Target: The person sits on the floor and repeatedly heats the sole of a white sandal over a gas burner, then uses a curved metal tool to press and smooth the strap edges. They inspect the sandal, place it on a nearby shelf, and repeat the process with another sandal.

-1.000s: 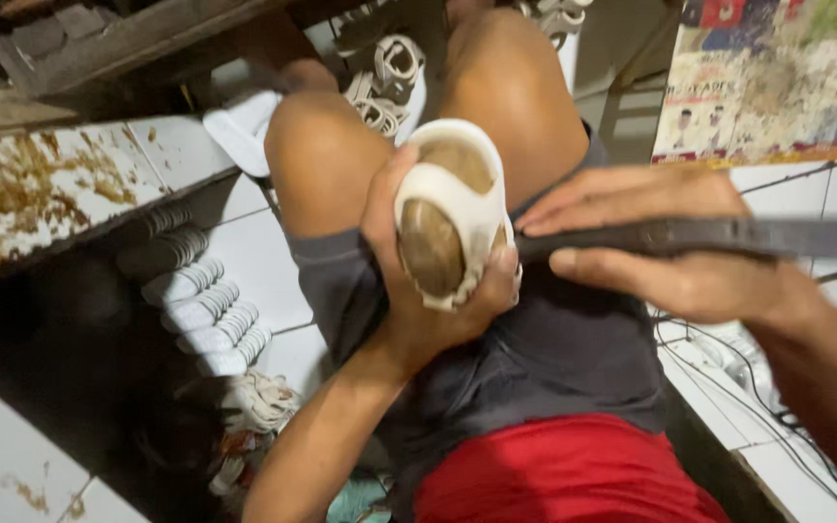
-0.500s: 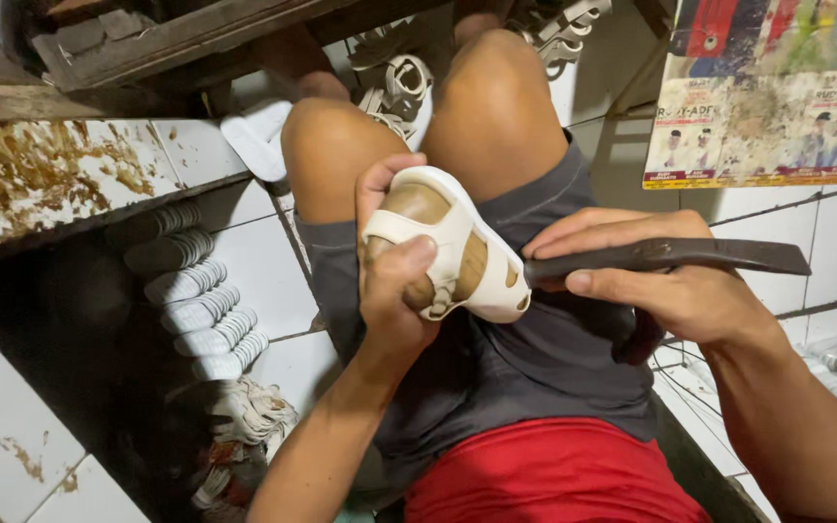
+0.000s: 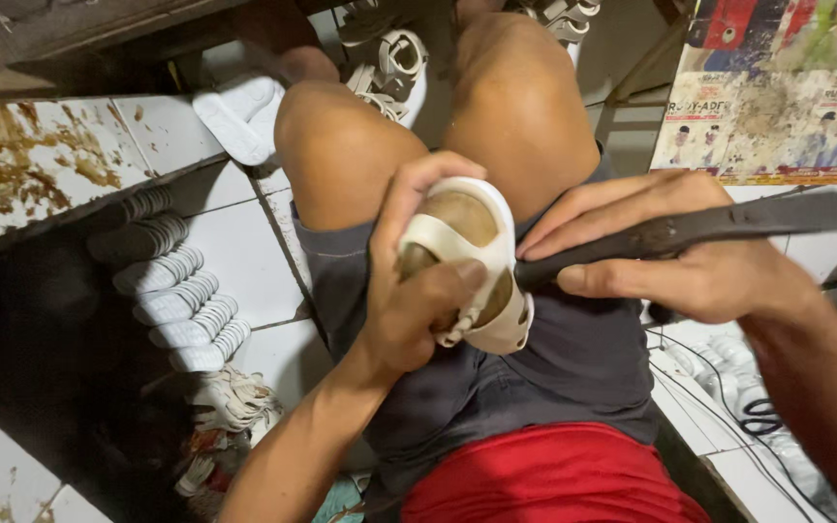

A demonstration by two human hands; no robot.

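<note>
the left hand (image 3: 409, 310) clamps a white sandal (image 3: 472, 266) over the lap; the right hand (image 3: 690, 261) grips a dark flat tool (image 3: 699, 228), tip at the sandal's side. stacked white soles (image 3: 171, 291) wait on the floor.

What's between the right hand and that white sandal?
Only the dark flat tool: the right hand grips it, and its tip meets the white sandal, seen in the head view.

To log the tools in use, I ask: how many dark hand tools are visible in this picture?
1. The dark tool is in the right hand, its tip against the white sandal held by the left hand. Others may be hidden.
</note>
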